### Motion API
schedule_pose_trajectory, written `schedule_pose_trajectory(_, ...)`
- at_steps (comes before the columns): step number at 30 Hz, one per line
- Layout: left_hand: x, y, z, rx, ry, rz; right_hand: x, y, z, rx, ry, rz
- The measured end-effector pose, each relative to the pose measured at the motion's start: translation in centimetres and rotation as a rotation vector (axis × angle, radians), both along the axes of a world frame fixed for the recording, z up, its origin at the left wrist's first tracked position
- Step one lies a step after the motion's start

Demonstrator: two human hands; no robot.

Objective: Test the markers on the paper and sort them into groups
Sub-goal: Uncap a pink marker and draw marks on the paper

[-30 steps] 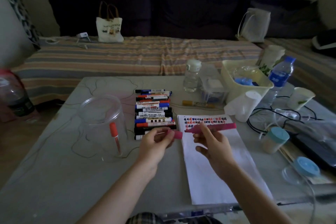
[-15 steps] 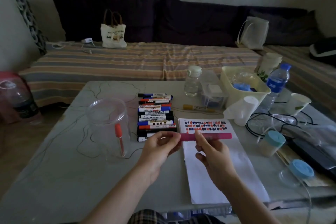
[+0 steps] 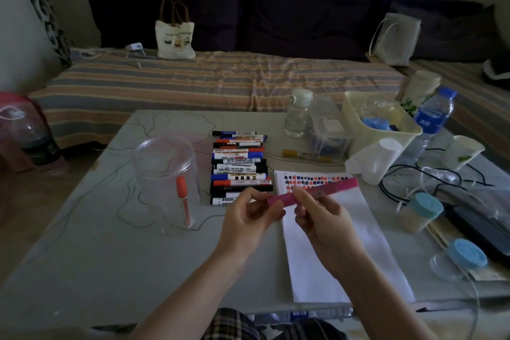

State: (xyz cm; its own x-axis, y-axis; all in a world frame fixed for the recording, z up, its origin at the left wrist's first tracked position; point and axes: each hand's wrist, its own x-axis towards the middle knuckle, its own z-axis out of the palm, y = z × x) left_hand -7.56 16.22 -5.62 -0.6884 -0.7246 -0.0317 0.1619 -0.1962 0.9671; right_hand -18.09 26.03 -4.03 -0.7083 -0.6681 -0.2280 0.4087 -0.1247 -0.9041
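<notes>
Both hands on pink marker (image 3: 314, 191) above paper (image 3: 339, 240): left hand (image 3: 249, 218) pinches its near end, right hand (image 3: 321, 218) grips mid-barrel. Clear jar (image 3: 165, 174) w/ one red marker (image 3: 183, 199); marker row (image 3: 238, 167) beside it. Bare counter (image 3: 116, 265) front-left.

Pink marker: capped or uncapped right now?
Capped. The pink marker reads as one unbroken pink bar with no tip showing; the left hand pinches its cap end and the right hand grips the barrel.
</notes>
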Motion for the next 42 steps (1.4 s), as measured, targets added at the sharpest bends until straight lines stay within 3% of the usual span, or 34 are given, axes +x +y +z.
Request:
schedule_pose_trajectory(4, 0.4, -1.3, -0.7, 0.087, -0.003, 0.004, -0.9, 0.6, 0.2, 0.142, 0.034, 0.12)
schedule_pose_trajectory(7, 0.4, -2.6, -1.0, 0.06, -0.036, 0.045, -3.0, 2.3, 0.2, 0.202, 0.08, 0.015)
schedule_pose_trajectory(9, 0.4, -3.3, -1.1, 0.046, -0.063, 0.061, -4.1, 3.0, 0.3, 0.29, 0.445, -0.073)
schedule_pose_trajectory(12, -0.2, -3.6, -1.3, 0.0, -0.113, 0.049, -4.3, 2.7, -0.2, 0.467, 1.347, 0.005)
schedule_pose_trajectory(13, -0.5, -3.4, -1.3, -0.007, -0.119, 0.041, -4.0, 2.2, -0.4, 0.497, 1.554, 0.042)
schedule_pose_trajectory(15, -0.9, -3.2, -1.4, -0.002, -0.116, 0.026, -3.6, 1.2, -0.8, 0.475, 1.713, 0.08)
schedule_pose_trajectory(23, -1.1, -4.0, -2.5, -0.065, -0.13, 0.014, -3.8, -0.2, -2.2, 0.368, 1.513, 0.211)
schedule_pose_trajectory(34, -1.5, -4.4, -3.8, -0.164, -0.118, -0.083, -5.1, -0.3, -3.1, 0.455, 1.349, 0.289)
schedule_pose_trajectory(38, -1.8, -4.6, -4.4, -0.226, -0.275, -0.157, -8.4, -1.9, -3.8, 0.597, 1.318, 0.154)
schedule_pose_trajectory(42, -1.7, -5.4, -5.1, -0.498, -0.373, -0.124, -13.1, -4.9, -4.4, 0.79, 1.367, -0.001)
